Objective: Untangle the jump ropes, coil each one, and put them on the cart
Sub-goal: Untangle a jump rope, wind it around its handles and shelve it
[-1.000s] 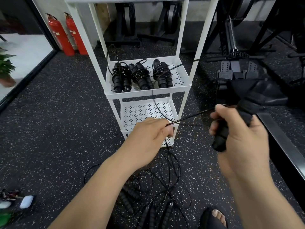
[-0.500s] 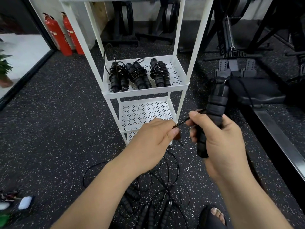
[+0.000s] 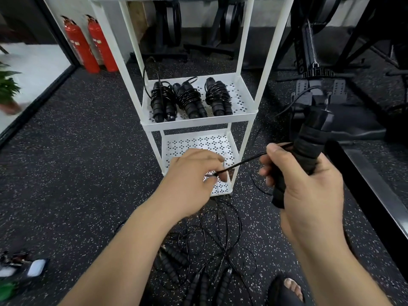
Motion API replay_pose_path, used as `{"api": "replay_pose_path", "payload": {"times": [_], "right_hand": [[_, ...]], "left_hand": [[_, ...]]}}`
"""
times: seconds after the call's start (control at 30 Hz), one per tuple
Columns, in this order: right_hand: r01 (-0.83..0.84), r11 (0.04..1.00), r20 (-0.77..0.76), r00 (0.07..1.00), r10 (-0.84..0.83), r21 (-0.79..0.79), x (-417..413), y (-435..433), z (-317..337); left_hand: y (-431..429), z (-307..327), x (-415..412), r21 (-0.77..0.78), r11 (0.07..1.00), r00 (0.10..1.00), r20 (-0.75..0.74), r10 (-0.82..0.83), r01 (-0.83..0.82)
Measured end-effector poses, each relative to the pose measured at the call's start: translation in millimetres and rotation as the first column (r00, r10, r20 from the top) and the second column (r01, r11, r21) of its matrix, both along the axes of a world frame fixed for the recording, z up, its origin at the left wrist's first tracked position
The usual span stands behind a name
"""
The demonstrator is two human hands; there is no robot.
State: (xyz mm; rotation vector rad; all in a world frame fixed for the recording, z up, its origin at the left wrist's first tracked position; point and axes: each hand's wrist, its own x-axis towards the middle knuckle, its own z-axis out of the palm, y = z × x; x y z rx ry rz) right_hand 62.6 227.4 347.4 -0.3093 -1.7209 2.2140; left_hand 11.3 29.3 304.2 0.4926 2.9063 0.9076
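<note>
My right hand grips the black handles of a jump rope, held upright at the right of the cart. A thin black cord runs from them to my left hand, which pinches it in front of the cart's lower shelf. Three coiled jump ropes lie side by side on the middle shelf of the white cart. A tangle of more ropes with several black handles lies on the floor below my arms.
Two red fire extinguishers stand at the back left. Black gym machines and a bench fill the right side. Small items lie on the floor at the lower left. My sandalled foot is near the tangle.
My right hand turned the handles upright and drew nearer to my left, then the two hands moved apart again, stretching the cord. My left hand stayed by the lower shelf.
</note>
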Motion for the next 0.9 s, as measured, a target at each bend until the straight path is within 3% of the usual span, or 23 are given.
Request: {"api": "replay_pose_path", "payload": {"times": [0.23, 0.37, 0.47, 0.53, 0.67, 0.9], "right_hand": [[0.028, 1.000, -0.034, 0.999, -0.028, -0.011, 1, 1, 1], [0.043, 0.998, -0.069, 0.997, -0.046, -0.044, 1, 7, 9], [0.046, 0.997, -0.059, 0.997, -0.050, -0.066, -1, 10, 10], [0.045, 0.995, -0.052, 0.997, -0.050, -0.093, -2, 11, 10], [0.049, 0.992, -0.036, 0.998, -0.053, -0.119, -5, 13, 9], [0.056, 0.994, 0.020, 0.998, -0.054, -0.093, -6, 10, 2]], "left_hand": [[-5, 1, -5, -0.164, 0.978, 0.986, 0.088, 0.144, -0.128], [-20, -9, -8, -0.327, 0.928, 0.938, 0.229, 0.259, -0.177], [-21, -12, -6, -0.321, 0.931, 0.961, 0.154, 0.231, -0.172], [-12, -10, -5, -0.287, 0.950, 0.991, 0.022, 0.133, -0.121], [9, -2, 2, -0.108, 0.994, 0.995, -0.093, 0.025, -0.035], [35, 11, 22, 0.193, 0.977, 0.990, -0.120, -0.070, 0.093]]}}
